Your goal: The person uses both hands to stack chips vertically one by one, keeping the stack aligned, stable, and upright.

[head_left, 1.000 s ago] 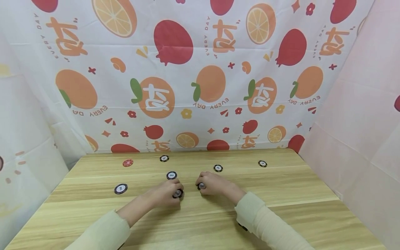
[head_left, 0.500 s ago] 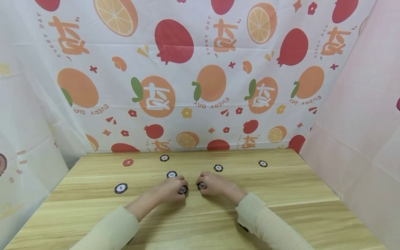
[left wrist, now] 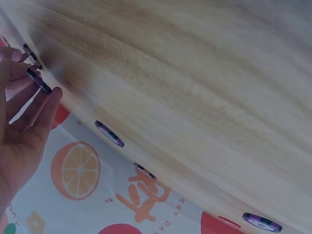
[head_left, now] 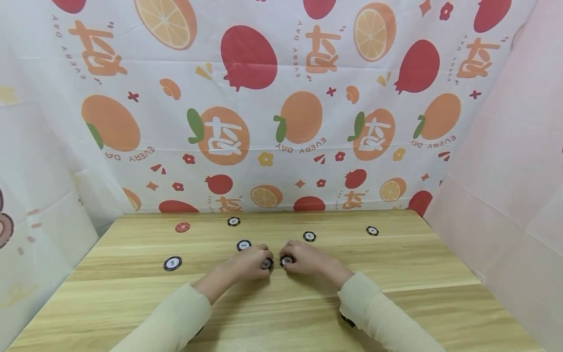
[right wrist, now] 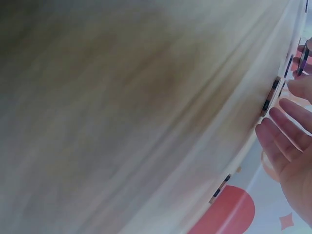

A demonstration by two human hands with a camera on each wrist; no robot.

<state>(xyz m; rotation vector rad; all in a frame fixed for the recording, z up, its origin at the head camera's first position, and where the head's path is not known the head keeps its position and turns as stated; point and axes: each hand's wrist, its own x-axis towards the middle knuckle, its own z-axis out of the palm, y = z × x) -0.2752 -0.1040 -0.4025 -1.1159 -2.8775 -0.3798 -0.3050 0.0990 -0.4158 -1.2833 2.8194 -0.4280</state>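
Note:
My left hand (head_left: 251,263) pinches a black poker chip (head_left: 266,263) between thumb and fingertip, one at each side of its rim. That left-hand chip (left wrist: 39,80) is edge-on in the left wrist view. Right beside it, my right hand (head_left: 305,257) is placed around another black poker chip (head_left: 287,260) with a pale centre. In the right wrist view this chip (right wrist: 270,96) lies at table level, thin gaps showing between its rim and the right fingertips (right wrist: 271,117). The two hands face each other near the table's middle, their chips close together.
More chips lie around on the wooden table (head_left: 264,313): a red chip (head_left: 183,227) at back left, a black chip (head_left: 173,263) further left, and a dark chip (head_left: 244,245) behind the left hand. Another chip (head_left: 348,320) pokes out by the right sleeve. A fruit-print curtain (head_left: 264,112) stands behind.
My left hand has carried its chip rightward, up close to my right hand. The right hand has stayed nearly in place; its chip shows more fully between the fingers now.

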